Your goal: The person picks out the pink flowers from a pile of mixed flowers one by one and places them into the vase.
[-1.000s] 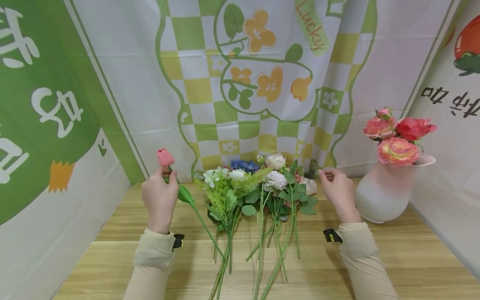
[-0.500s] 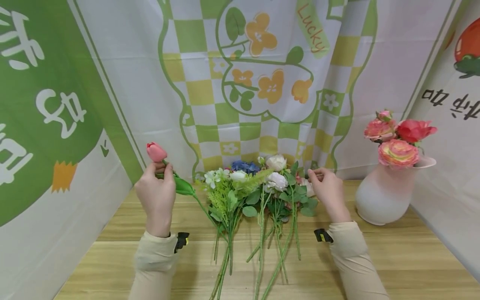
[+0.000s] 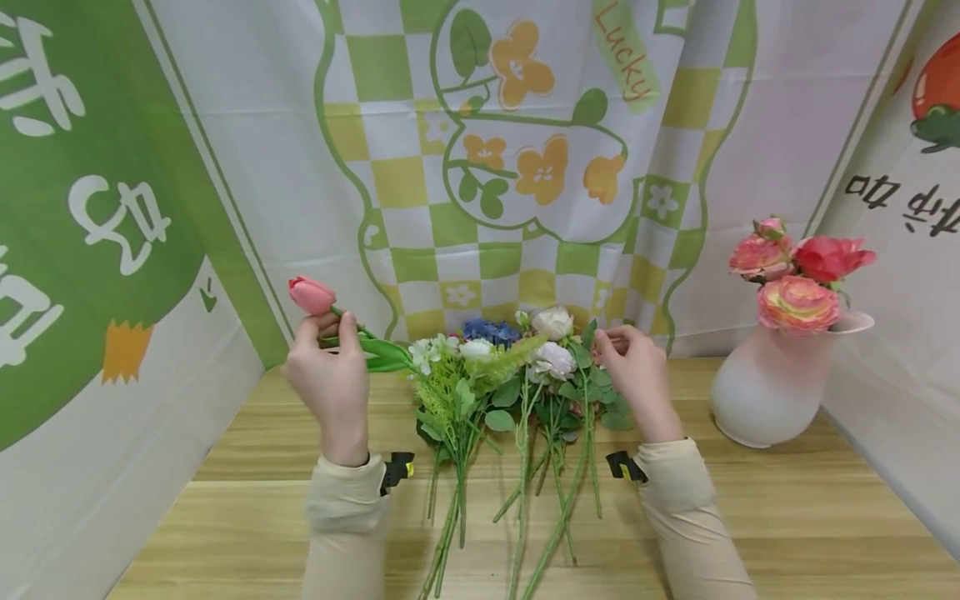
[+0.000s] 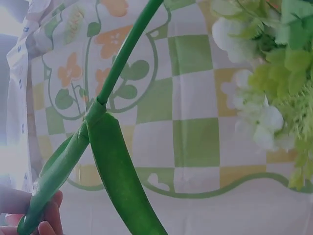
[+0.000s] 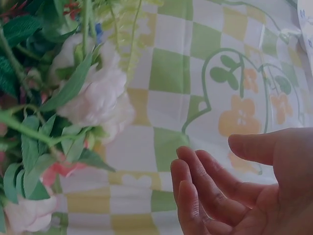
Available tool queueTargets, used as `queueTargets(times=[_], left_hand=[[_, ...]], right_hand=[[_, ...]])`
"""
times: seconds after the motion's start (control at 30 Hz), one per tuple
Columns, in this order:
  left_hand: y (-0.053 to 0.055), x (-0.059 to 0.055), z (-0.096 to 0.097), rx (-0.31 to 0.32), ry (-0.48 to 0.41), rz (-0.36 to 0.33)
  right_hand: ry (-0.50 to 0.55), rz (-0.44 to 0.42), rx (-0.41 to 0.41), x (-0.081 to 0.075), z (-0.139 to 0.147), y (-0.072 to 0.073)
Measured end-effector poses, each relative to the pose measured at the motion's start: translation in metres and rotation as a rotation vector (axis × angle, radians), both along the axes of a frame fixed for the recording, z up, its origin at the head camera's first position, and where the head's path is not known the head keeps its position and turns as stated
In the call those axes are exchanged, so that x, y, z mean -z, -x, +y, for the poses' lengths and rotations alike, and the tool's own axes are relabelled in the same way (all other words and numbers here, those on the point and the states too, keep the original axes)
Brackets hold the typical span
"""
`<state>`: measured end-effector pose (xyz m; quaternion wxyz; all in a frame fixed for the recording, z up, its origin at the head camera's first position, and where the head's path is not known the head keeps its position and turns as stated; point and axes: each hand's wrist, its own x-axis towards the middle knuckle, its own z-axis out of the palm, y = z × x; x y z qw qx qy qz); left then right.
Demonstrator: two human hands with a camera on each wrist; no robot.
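My left hand (image 3: 333, 387) pinches a pink tulip (image 3: 312, 295) just below its bloom, and the bloom points to the left. Its green leaf and stem (image 4: 129, 51) stretch towards the flower pile, where the stem's far end is hard to make out. My right hand (image 3: 636, 383) hovers at the right side of the pile, near the eucalyptus leaves (image 3: 600, 387). In the right wrist view its fingers (image 5: 215, 191) are loosely bent, with nothing between them and the thumb. A white peony (image 5: 93, 98) is close by, apart from the fingertips.
Artificial flowers lie in a pile on the wooden table (image 3: 247, 500), among them a blue hydrangea (image 3: 491, 332) and white blossoms (image 3: 427, 354), stems towards me. At the right stands a pink-white vase (image 3: 772, 392) holding several pink roses (image 3: 797, 304). A checkered cloth (image 3: 401, 183) hangs behind.
My left hand has tipped the tulip further, its bloom swinging left and up and its stem levelling towards the pile. My right hand has moved left, closer to the flowers.
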<state>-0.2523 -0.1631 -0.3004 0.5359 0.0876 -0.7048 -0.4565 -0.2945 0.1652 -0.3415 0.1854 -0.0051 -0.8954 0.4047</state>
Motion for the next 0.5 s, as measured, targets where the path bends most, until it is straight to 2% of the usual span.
queueTargets(times=[0.2, 0.4, 0.5], left_hand=[[0.002, 0.001, 0.016, 0.023, -0.068, 0.050], [0.010, 0.004, 0.037, 0.131, -0.111, 0.074], [0.012, 0.006, 0.047, 0.162, -0.109, 0.076]], right_hand=[[-0.002, 0.024, -0.030, -0.003, -0.009, -0.005], [-0.009, 0.085, -0.074, -0.008, -0.017, -0.009], [-0.002, 0.122, -0.118, -0.011, -0.022, -0.013]])
